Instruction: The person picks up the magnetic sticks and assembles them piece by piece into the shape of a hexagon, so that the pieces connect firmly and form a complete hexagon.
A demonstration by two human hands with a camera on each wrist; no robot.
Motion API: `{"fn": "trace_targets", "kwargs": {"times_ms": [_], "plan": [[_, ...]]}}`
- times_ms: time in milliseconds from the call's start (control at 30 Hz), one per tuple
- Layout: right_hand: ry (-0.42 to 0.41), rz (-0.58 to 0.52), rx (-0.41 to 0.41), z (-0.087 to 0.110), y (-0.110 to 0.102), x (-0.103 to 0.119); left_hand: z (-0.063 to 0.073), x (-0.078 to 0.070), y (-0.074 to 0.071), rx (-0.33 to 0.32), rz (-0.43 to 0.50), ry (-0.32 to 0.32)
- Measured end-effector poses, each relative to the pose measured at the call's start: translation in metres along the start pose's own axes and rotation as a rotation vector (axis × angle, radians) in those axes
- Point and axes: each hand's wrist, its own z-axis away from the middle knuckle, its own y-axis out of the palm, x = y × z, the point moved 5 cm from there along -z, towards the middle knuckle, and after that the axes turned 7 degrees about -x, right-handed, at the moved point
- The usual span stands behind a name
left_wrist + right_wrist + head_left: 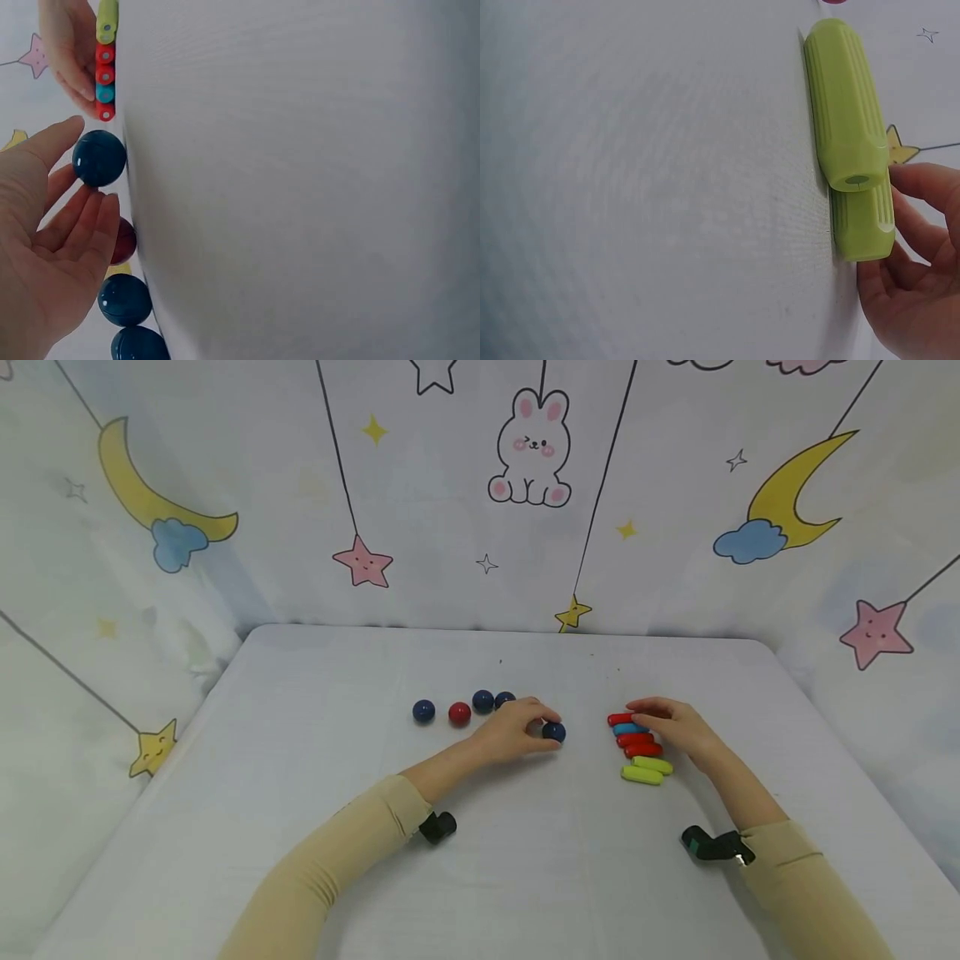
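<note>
My left hand (510, 732) curves its thumb and fingers around a glossy dark blue ball (554, 732); the left wrist view has this ball (100, 158) between thumb and fingertips. Behind that hand lie a red ball (460, 713) and more dark blue balls (423, 712). On the right, my right hand (672, 724) has its thumb and fingers around the farthest red cylinder (619, 719) of a row. Beside it are a light blue cylinder (630, 730), more red ones (642, 750) and two ribbed green ones (847, 105) with a hole in the end.
A white cloth covers the table (525, 860). Behind it hangs a pale backdrop (450, 485) with moons, stars and a rabbit. Black wrist cameras (712, 845) sit at the tan sleeves (330, 860).
</note>
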Motion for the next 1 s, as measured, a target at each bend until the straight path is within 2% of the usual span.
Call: {"fn": "trace_targets", "kwargs": {"times_ms": [167,500,767,1000], "plan": [[-0.009,-0.003,0.002,0.001,0.0,0.001,0.0,-0.001,0.002,0.037,0.005,-0.002],[-0.015,0.028,0.006,0.0,0.001,0.002,0.006,0.001,0.006,0.114,0.056,-0.059],[-0.016,0.004,0.016,0.001,0.001,0.003,0.019,0.003,0.003,0.18,0.07,-0.119],[-0.014,0.021,0.02,0.002,0.002,0.007,0.036,0.005,-0.004,0.191,0.041,-0.103]]}}
